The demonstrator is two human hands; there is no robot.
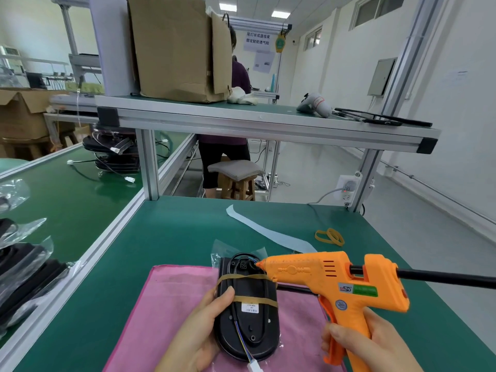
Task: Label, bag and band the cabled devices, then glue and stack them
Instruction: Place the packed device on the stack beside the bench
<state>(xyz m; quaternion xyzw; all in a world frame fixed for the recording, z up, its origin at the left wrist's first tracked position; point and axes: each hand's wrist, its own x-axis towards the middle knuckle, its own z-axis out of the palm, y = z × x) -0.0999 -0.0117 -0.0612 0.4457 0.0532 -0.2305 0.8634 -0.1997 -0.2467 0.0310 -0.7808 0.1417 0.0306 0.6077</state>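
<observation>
L hand (198, 331) grips the black oval plastic device (249, 312) by its left edge. The thumb presses down on top; the other fingers are tucked under & out of sight. Device lies flat on a pink microfibre cloth (166, 304) at the near edge of the green-matted workbench (174, 232). It sits inside a clear plastic bag (222, 251) w/ two tan rubber bands (241, 277) crossing it. A white label (250, 308) sits just under the nearer band. A thin multi-colour cable runs to a white connector (255, 367) at the near end.

R hand (367, 342) wraps round the handle of the orange plastic hot-glue gun (335, 277), fingers closed on the grip. Can't tell if a finger is on the trigger. Gun is held roughly level, nozzle pointing left, tip at the far end of the device where the cable enters. A black rod (442, 277) sticks out of the gun's rear toward the right.

Beyond the cloth lies a curved white paper strip (268, 232), and right of it a few loose tan bands (329, 237). On the green conveyor belt (67, 200) at left:
- Near: more bagged black units (24, 277).
- Farther off: a pile of unbagged black units (115, 154) w/ cables.

The upper shelf (268, 122) carries a brown cardboard box (174, 49) and, to the right, a grey handheld tool (315, 104). Behind the bench is a wooden stool (236, 181) w/ a grey cushion, and a person (222, 157) stands beside it, partly hidden by the shelf. A white power strip (349, 189) hangs on the right frame post.
</observation>
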